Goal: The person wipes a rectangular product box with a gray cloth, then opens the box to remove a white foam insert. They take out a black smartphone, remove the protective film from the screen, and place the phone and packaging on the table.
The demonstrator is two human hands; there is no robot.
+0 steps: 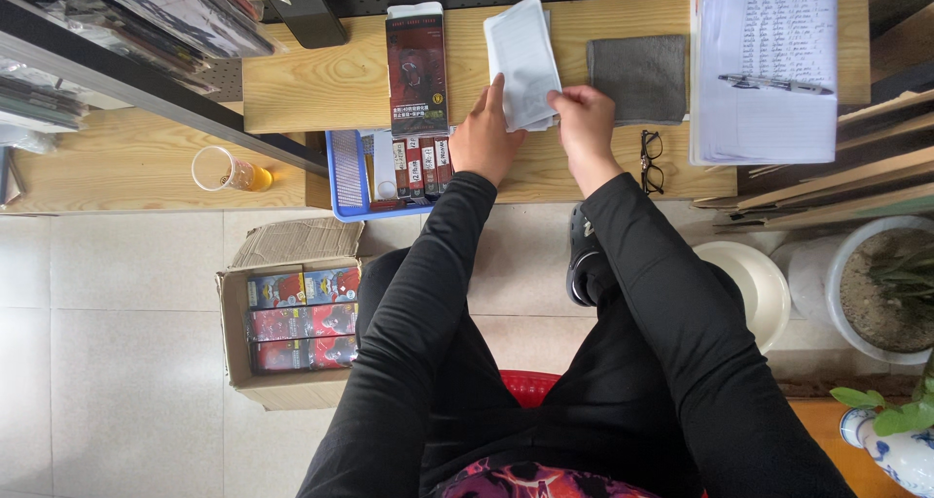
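White flat packet [522, 60], tilted, lifted above wooden desk, pinched at lower edge

- One view only, head-worn camera, nothing shared with another view.
- Looks almost straight down over the seated person's lap onto the wooden desk [321, 89].
- Desk lies at the frame's top, tiled floor [117, 342] below.
- Close, arm's-length range.

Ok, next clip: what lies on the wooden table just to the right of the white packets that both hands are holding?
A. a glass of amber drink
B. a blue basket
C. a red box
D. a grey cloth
D: the grey cloth lies flat on the table right beside the white packets, which the left hand and right hand grip from below.
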